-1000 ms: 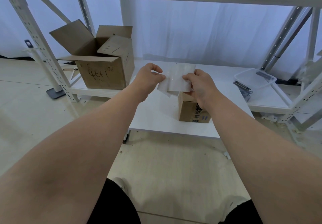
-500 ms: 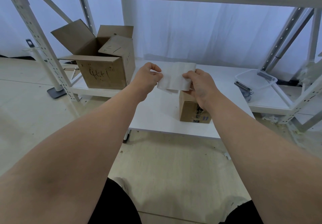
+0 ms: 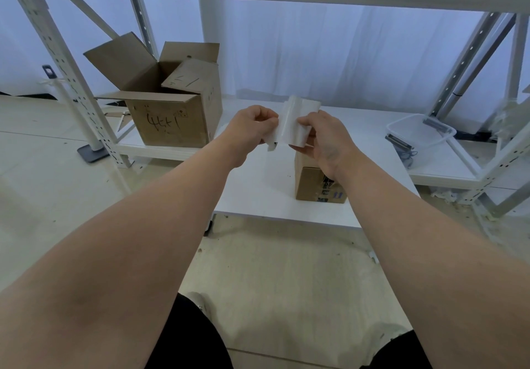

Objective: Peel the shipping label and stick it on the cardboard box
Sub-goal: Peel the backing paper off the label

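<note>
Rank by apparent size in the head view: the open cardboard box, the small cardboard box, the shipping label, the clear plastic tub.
1. Open cardboard box, clearly largest.
2. Clear plastic tub and small cardboard box: look similar; the box is partly hidden by the right hand, so unranked.
3. Shipping label, smallest.

A large open cardboard carton (image 3: 172, 116) sits on the low shelf (image 3: 149, 150) of a white metal rack (image 3: 51, 53) at the left, its flaps raised and dark handwriting on its front. A white table (image 3: 258, 188) stands in the middle, over a pale floor (image 3: 272, 277). At the right, a clear plastic tub (image 3: 421, 130) rests on another low white shelf (image 3: 447, 170), with grey metal parts (image 3: 397, 142) lying against its rim. A white curtain (image 3: 329, 53) hangs behind everything. A dark flat stand base (image 3: 93, 153) sits on the floor at the far left.
</note>
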Motion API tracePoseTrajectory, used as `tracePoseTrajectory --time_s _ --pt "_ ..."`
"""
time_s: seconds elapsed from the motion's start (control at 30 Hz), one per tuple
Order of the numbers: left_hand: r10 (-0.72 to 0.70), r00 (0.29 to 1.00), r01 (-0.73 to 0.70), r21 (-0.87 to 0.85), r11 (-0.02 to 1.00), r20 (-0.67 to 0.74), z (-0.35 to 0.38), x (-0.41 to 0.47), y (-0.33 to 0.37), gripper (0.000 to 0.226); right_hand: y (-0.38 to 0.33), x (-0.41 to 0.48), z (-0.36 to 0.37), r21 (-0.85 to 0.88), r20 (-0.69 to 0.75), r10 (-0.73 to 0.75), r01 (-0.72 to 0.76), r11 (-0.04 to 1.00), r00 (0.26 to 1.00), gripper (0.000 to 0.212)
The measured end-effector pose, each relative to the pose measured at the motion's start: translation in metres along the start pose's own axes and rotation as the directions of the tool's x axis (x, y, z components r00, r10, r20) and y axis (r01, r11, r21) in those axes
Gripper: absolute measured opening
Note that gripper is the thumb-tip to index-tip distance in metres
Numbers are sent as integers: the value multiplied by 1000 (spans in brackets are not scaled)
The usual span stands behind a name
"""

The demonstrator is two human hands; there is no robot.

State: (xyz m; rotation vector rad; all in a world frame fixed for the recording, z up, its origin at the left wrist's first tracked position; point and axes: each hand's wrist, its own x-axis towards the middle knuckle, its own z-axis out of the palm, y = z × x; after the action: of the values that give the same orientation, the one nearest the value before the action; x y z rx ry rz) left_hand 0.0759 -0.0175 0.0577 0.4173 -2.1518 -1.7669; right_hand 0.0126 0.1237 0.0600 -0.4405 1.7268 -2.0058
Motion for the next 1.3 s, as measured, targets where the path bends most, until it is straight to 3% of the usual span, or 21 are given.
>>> tracePoseTrajectory --time_s 0.2,0.47,0.6,0.97,1.07,1.17,1.3 --pt "84 990 -65 162 985 -109 -1 -1 0 7 0 1 -2 70 -20 7 -6 998 1000 10" --pt "-24 999 22 -54 998 -22 2 -1 6 14 2 6 -3 94 -10 -7 8 996 1000 23" --pt "-5 1000 6 -58 998 14 0 -1 4 21 3 5 -4 48 -15 -11 12 999 1000 29" --pt "0 1000 1 -69 998 10 -4 -3 1 5 1 4 -5 118 -28 18 -15 993 999 20" --pt "4 1000 -6 -55 998 -22 -3 -3 1 11 -2 3 -5 140 -40 26 -20 990 999 17" --pt "7 998 -9 -38 999 -60 -2 -3 2 9 1 5 -6 56 -104 3 3 998 995 11" --pt "-33 972 27 -26 999 -234 -3 -1 2 16 4 7 -8 -58 -181 -51 41 997 982 4"
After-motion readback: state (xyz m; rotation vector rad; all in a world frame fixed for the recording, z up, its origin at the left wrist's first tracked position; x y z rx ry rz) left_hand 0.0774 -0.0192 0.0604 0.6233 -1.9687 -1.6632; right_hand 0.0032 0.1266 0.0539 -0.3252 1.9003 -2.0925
